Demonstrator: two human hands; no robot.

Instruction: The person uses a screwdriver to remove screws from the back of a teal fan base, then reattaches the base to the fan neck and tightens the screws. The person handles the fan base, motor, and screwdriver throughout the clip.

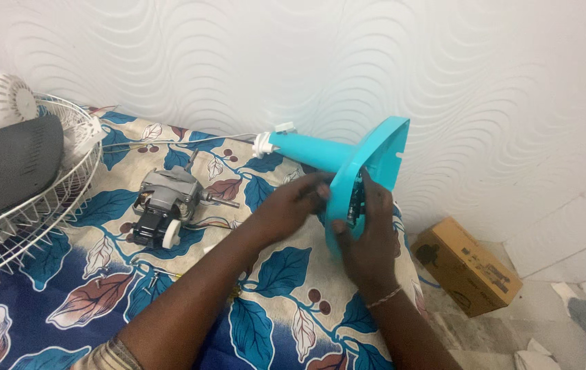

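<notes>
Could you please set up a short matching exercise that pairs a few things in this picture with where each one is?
Things:
1. turquoise fan base
2. fan motor
3. wire fan guard
4. cardboard box

Places:
A. on the floor to the right of the bed
B. at the left edge, holding a grey blade
C. held between the left hand and right hand
D. lying on the leaf-patterned sheet

Pairs: 1-C, 2-D, 3-B, 4-A

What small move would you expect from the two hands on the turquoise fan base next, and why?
Probably the right hand works further into the underside of the turquoise fan base, while the left hand steadies it: the base is tilted on edge, right fingers already inside.
</notes>
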